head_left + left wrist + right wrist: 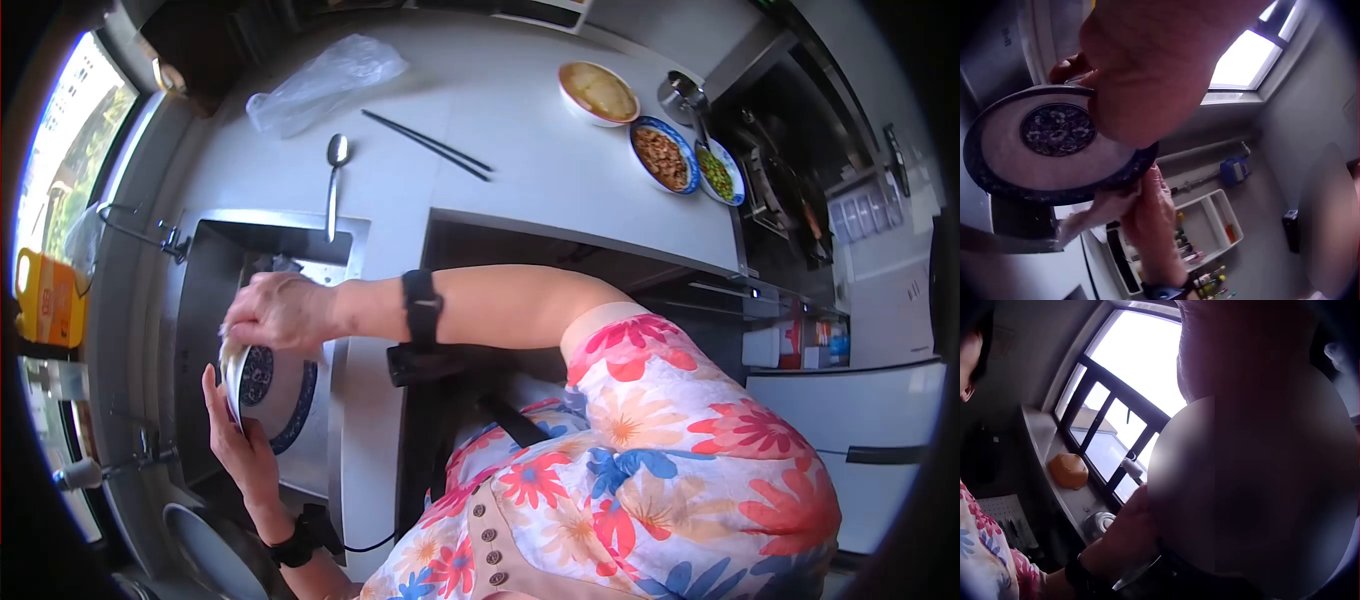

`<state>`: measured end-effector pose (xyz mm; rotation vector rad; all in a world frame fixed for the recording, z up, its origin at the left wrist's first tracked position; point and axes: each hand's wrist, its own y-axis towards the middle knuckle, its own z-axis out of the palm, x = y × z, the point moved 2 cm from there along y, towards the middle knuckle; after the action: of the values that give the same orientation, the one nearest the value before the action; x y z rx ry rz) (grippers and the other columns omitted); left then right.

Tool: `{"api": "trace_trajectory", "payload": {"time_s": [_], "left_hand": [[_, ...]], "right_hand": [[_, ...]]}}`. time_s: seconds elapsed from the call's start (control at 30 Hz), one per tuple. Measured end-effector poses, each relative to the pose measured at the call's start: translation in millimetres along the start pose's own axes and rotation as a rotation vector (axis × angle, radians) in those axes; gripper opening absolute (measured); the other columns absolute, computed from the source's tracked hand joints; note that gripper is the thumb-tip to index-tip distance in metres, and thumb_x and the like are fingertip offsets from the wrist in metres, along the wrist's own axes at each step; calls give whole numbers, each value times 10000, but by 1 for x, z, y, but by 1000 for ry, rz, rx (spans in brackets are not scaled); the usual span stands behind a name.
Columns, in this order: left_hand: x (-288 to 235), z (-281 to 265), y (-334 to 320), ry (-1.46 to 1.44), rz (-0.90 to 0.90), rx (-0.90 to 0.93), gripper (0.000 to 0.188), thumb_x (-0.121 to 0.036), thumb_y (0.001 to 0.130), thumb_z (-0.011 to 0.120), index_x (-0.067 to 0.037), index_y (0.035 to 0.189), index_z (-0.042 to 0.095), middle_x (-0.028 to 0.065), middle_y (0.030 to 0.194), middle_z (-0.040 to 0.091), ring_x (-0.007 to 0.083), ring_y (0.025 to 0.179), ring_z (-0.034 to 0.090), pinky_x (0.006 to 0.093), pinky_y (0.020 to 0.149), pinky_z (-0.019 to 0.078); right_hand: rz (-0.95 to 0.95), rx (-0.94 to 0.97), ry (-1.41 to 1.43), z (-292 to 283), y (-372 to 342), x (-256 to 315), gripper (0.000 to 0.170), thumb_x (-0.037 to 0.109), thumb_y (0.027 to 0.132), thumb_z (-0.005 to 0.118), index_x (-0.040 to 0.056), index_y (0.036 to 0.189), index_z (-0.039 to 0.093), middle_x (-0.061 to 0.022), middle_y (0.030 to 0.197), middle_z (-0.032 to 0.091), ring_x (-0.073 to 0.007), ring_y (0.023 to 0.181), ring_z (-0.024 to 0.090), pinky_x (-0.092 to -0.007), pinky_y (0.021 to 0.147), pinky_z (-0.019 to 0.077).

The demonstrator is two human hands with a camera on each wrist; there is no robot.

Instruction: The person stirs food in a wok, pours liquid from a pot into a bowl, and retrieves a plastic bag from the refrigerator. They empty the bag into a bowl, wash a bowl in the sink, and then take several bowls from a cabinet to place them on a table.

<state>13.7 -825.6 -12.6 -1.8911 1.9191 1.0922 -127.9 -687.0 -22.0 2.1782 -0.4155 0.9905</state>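
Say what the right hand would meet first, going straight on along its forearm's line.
Likely the window-side wall of the sink, though the height of the right hand is unclear; it might pass above.

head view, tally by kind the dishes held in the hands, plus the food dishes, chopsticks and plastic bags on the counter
held dish: 1
food dishes: 3
chopsticks: 2
plastic bag: 1
total: 7
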Motion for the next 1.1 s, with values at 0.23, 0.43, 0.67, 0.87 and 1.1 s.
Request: {"api": "trace_trajectory", "payload": {"time_s": [0.23, 0.43, 0.67, 0.87, 1.1], "left_hand": [[15, 49, -5, -739, -195, -69, 589, 59, 668, 391, 2, 1253, 424, 83, 1048, 557, 165, 979, 508, 275, 906, 359], [-30, 87, -2, -882, -386, 19, 493, 1, 679, 447, 10, 1171, 484, 74, 1038, 553, 153, 943, 504, 264, 859, 365], [-112, 167, -9, -1014, -561, 85, 433, -18, 687, 463, 1, 1118, 498, 81, 985, 568, 177, 883, 540, 284, 791, 422], [-163, 231, -15, -1004, -677, 174, 454, 26, 691, 464, 6, 1144, 481, 103, 981, 583, 194, 864, 570, 283, 742, 460], [-213, 260, -10, -1105, -573, 217, 462, 54, 681, 442, 28, 1140, 488, 108, 994, 590, 188, 876, 581, 269, 773, 460]], "right_hand": [[564, -261, 43, -122, -94, -45, 197, 208, 889, 535, 48, 912, 647, -4, 784, 629, -61, 698, 546, -236, 654, 469], [234, -664, -815, -243, -164, -67, 322, 225, 845, 590, 6, 1079, 561, -58, 889, 622, -137, 803, 578, -266, 734, 474], [1073, -964, 436, -306, -402, -19, 212, 242, 857, 568, 68, 978, 562, -37, 805, 619, -128, 656, 626, -220, 484, 450], [928, -1245, 666, -367, -516, -16, 255, 298, 885, 543, 81, 1016, 518, -94, 872, 639, -195, 810, 634, -306, 624, 479], [826, -1085, 931, -369, -489, -41, 304, 355, 905, 484, 80, 1034, 511, -114, 908, 642, -220, 855, 633, -323, 654, 483]]}}
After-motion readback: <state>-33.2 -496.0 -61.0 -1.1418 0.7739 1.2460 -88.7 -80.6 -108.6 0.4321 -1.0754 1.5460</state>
